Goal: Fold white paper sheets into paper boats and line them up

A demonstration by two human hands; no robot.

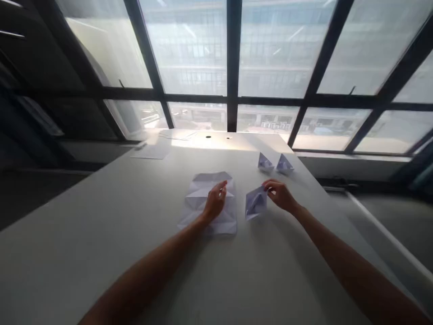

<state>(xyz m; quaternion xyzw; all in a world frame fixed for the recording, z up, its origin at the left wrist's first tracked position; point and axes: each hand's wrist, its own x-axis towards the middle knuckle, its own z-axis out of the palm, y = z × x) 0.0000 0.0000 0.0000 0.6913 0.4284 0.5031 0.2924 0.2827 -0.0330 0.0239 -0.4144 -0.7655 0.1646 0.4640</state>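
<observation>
My right hand [278, 194] pinches the upper right corner of a folded paper boat [256, 201], which is tilted so that its hollow side shows. Under my left hand [215, 201] lies a white sheet of paper [196, 198] marked with many fold creases, its surface rising in low ridges. The left fingers are loosely bent and apart, with nothing visible between them; whether they touch the sheet I cannot tell. Beyond my right hand stand two more paper boats, a left one [265, 163] and a right one [284, 165], side by side.
The white table [111, 234] reaches towards a large window with dark frames [232, 58]. Flat sheets of paper [152, 151] lie at its far left, with a small dark object near them. Two dark holes show near the far edge. A pale rail [389, 228] runs beyond the right edge.
</observation>
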